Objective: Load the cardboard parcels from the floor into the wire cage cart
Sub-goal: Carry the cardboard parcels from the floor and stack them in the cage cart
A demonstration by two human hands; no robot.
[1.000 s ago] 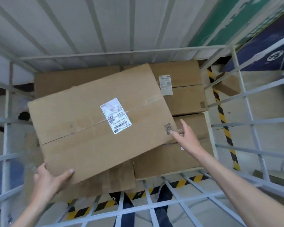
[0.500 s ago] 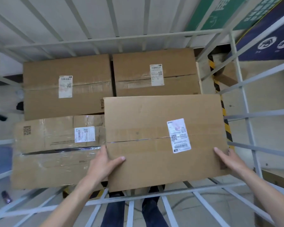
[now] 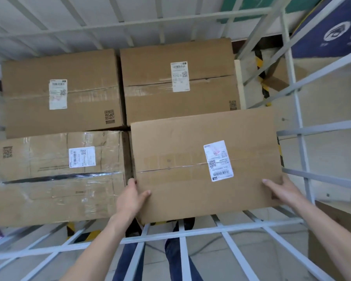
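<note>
I look down into the wire cage cart (image 3: 300,126). A flat cardboard parcel (image 3: 180,155) with a white label lies at the near right of the cart, level, beside the taped parcel. My left hand (image 3: 131,196) grips its near left corner, thumb on top. At the near right corner my right hand (image 3: 283,190) holds the edge. Three more parcels fill the cart: a taped one (image 3: 49,179) at the near left, one (image 3: 59,92) at the far left and one (image 3: 178,80) at the far right.
The cart's near rail and bars (image 3: 182,236) cross below my arms, with my legs behind them. Another cardboard box (image 3: 336,236) stands on the floor outside the cart at the right. Yellow-black floor tape (image 3: 261,76) runs past the cart's right side.
The parcel swung from a skewed pose at the cart's middle to the near right, now lying square beside the others. My hands shifted to its two near corners.
</note>
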